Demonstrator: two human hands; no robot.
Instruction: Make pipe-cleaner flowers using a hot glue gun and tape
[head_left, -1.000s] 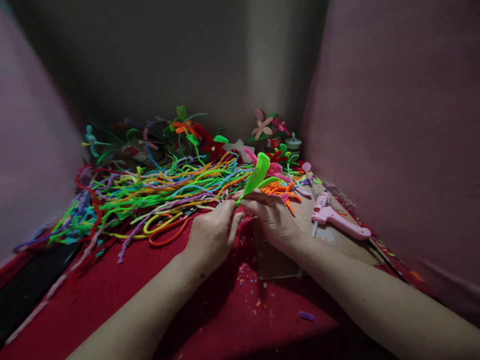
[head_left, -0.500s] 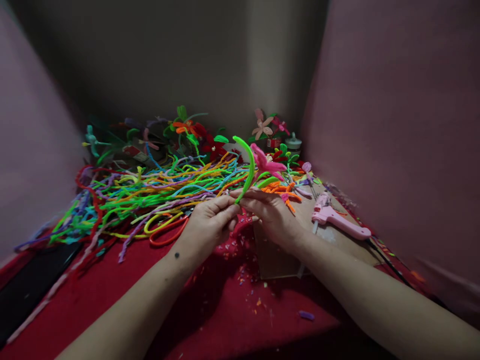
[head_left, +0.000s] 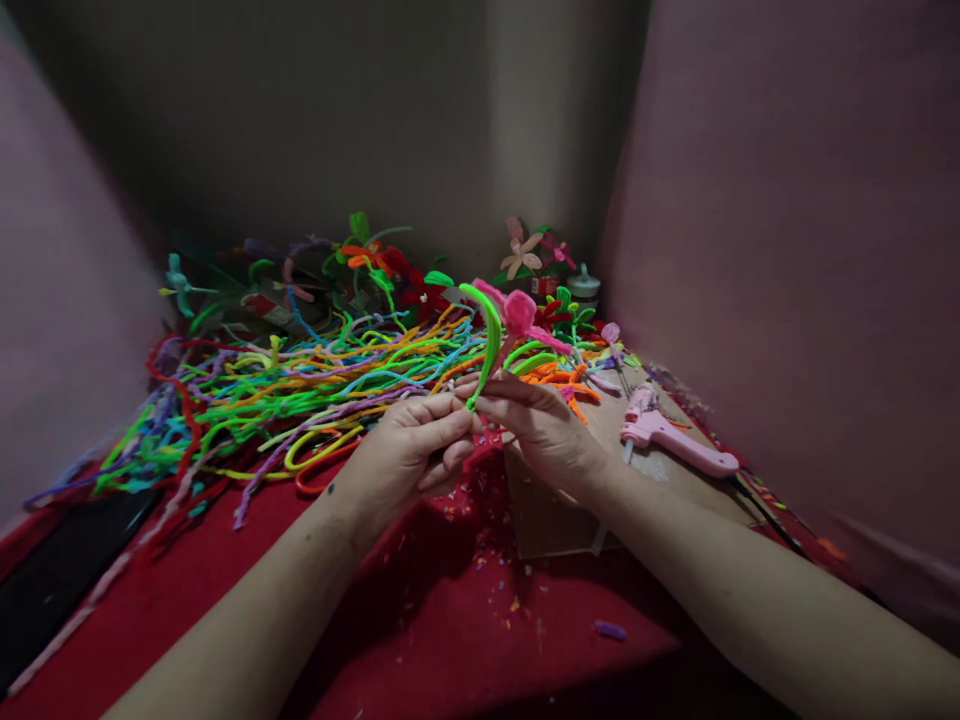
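A long, curved green pipe-cleaner leaf (head_left: 491, 340) rises from between my hands at the middle of the view. The fingertips of my left hand (head_left: 427, 435) are pinched at the leaf's lower end. My right hand (head_left: 536, 420) is closed on the other side of that same end, its fingers reaching toward the left ones. Just behind the leaf stands a pink pipe-cleaner flower (head_left: 519, 314); its lower stem is hidden by my right fingers, which seem to grip it together with the leaf.
A heap of coloured pipe cleaners (head_left: 330, 380) spreads across the red cloth (head_left: 450, 640). On a cardboard piece (head_left: 559, 515) lies a pink glue gun (head_left: 675, 440). Finished flowers (head_left: 375, 258) and a small lidded jar (head_left: 583, 284) stand at the back. A black flat object (head_left: 67, 550) lies at left.
The pink flower has turned, so its petals face another way and its centre no longer shows. The leaf has dipped slightly, and the left wrist has rolled a little.
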